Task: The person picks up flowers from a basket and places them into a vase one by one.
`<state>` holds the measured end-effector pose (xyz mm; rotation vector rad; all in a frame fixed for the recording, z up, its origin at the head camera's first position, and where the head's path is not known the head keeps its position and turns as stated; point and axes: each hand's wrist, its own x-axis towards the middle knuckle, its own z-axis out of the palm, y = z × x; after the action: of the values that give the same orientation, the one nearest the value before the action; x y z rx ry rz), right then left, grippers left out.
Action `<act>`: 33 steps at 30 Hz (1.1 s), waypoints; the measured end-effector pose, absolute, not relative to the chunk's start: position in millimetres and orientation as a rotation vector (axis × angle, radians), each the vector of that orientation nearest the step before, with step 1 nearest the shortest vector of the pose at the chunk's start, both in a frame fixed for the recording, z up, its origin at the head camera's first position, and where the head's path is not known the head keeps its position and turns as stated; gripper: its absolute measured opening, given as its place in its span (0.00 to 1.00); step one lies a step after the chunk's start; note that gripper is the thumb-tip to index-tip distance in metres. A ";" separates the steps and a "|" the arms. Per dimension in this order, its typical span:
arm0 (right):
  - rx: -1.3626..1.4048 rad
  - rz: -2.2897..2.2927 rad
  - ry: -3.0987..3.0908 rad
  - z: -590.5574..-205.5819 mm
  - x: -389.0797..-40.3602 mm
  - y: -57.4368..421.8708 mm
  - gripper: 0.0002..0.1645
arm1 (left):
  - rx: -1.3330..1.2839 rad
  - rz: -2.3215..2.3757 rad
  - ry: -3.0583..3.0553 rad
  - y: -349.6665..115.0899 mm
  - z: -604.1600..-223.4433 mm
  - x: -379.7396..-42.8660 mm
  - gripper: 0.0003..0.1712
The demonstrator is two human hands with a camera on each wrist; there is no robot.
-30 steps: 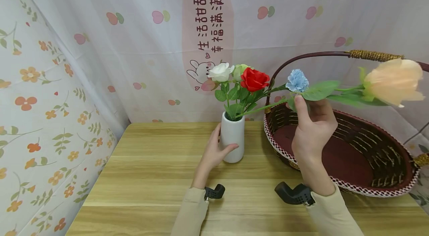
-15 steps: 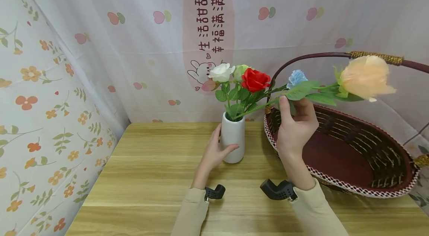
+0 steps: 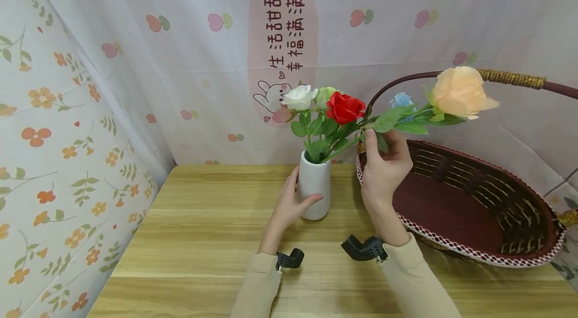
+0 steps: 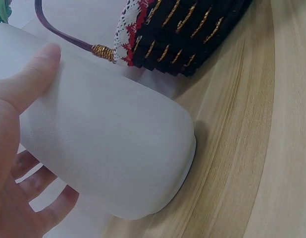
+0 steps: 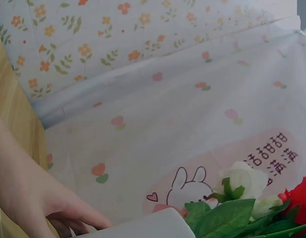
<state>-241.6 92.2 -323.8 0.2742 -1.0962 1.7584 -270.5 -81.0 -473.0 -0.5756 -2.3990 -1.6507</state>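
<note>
A white vase stands on the wooden table, and my left hand grips it from the left side. In the left wrist view the thumb lies along the vase and the fingers curl round behind. My right hand pinches the stem of a peach rose just below its leaves. That stem slants down left into the vase mouth. Also in the vase are a white rose, a red rose, a pale green rose and a blue carnation, partly hidden by the peach rose's leaves.
A dark woven basket with lace trim and a tall arched handle stands right of the vase, behind my right forearm. A patterned curtain hangs at the table's back edge. Wooden tabletop extends to the left.
My right hand has moved left toward the vase with the peach rose, whose bloom now sits further left and a little higher. The left hand and vase have stayed in place.
</note>
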 end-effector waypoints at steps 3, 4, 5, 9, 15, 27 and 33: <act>0.262 1.763 -1.102 -326.9 -245.6 90.5 0.11 | -0.579 -1.649 -2.398 -81.0 -472.7 -270.7 0.55; 0.260 1.771 -1.099 -328.0 -246.8 89.9 0.11 | -0.580 -1.650 -2.397 -81.1 -472.6 -270.7 0.55; 0.259 1.776 -1.100 -329.1 -247.8 89.3 0.11 | -0.579 -1.651 -2.398 -81.2 -472.7 -270.7 0.55; 0.246 1.787 -1.127 -334.6 -251.7 87.3 0.10 | -0.576 -1.649 -2.403 -81.5 -472.6 -270.6 0.55; 0.187 1.792 -1.209 -343.3 -255.6 83.6 0.08 | -0.586 -1.646 -2.402 -81.7 -472.4 -271.0 0.55; 0.084 1.855 -1.295 -357.3 -261.5 77.8 0.08 | -0.571 -1.634 -2.402 -80.9 -472.1 -271.3 0.55; 0.055 1.922 -1.294 -363.2 -263.6 76.2 0.10 | -0.567 -1.632 -2.406 -80.9 -471.8 -270.9 0.54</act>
<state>-263.6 76.2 -363.2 0.0545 -1.2937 1.9221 -270.9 -80.9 -471.8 -0.5667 -2.4063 -1.6317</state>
